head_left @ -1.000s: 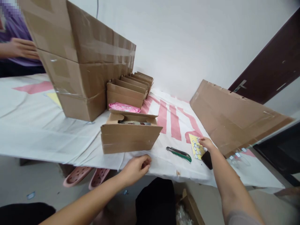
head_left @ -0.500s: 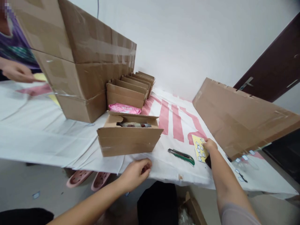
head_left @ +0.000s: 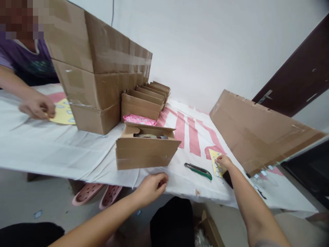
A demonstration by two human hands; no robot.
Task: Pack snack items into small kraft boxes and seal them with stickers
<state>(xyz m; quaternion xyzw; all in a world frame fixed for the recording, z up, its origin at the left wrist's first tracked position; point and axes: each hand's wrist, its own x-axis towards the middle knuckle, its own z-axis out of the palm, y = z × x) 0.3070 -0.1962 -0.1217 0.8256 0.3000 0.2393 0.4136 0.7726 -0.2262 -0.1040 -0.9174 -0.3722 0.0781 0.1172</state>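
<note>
My right hand [head_left: 224, 162] is over a yellow sheet of small white stickers [head_left: 214, 156] on the table. Its thumb and forefinger pinch at a sticker there; the fingers hide part of it. My left hand [head_left: 153, 185] rests by the table's front edge, fingers curled loosely, nothing seen in it. Just beyond it stands an open cardboard box [head_left: 146, 154], with a dark-ended item [head_left: 151, 136] partly showing inside. Between the box and the sheet lies a green box cutter [head_left: 198, 171]. Something dark [head_left: 227, 179] lies under my right wrist.
Behind the box sit a pink packet [head_left: 140, 119] and a row of open cardboard boxes [head_left: 141, 104]. Large taped cartons [head_left: 100, 89] are stacked at left. Beyond them a co-worker's hand [head_left: 38, 104] touches another yellow sheet [head_left: 63, 113]. A cardboard panel [head_left: 257, 130] leans at right.
My right fingers have shifted from the sheet's right side toward its middle. My left hand has stayed put. The co-worker's hand has come lower, toward the table, with the yellow sheet.
</note>
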